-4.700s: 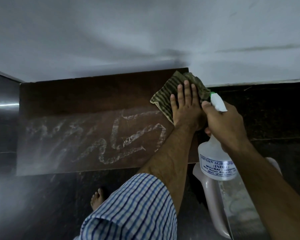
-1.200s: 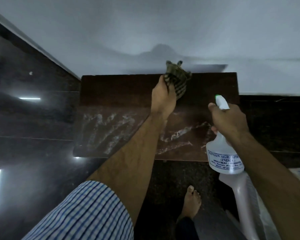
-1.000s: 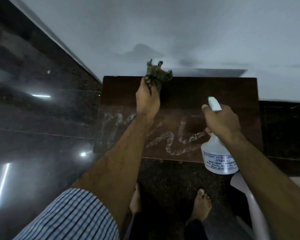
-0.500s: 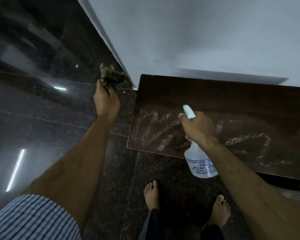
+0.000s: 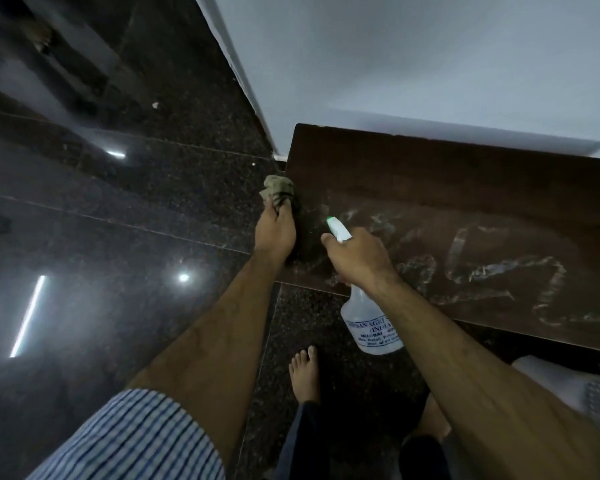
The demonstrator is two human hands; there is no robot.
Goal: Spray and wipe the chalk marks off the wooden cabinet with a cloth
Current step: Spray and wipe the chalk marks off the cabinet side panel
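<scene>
From the head view, both bare arms reach forward and down toward a dark wooden cabinet [image 5: 465,181] that stands against a pale wall [image 5: 430,64], its flat top facing the camera.

The left arm runs out nearly straight from a blue-and-white striped sleeve [image 5: 136,441], wrist in line with the forearm, back of the hand up. The left hand [image 5: 274,233] sits over the cabinet's left edge. Its grip is closed round a bunched, olive striped cloth [image 5: 278,190], which sticks out past the knuckles, lying right at that left edge. Whether the cloth presses on the wood cannot be told.

The right arm comes in from the lower right and crosses the cabinet's near edge, wrist bent slightly downward. The right hand [image 5: 357,258] is close beside the left, the two not touching. Its grip is wrapped round the neck of a white spray bottle [image 5: 373,327]; the green-tipped nozzle juts out above the knuckles and aims at the cabinet top, while the labelled body hangs below the hand, in front of the near edge. The trigger finger is hidden.

White chalk marks [image 5: 499,271] sprawl in loops and smears across the front half of the top, from just beside the hands to the right. The back strip of wood is bare.

Below, a bare foot [image 5: 303,375] stands on the glossy, dark speckled floor [image 5: 118,220], which reflects lights.
</scene>
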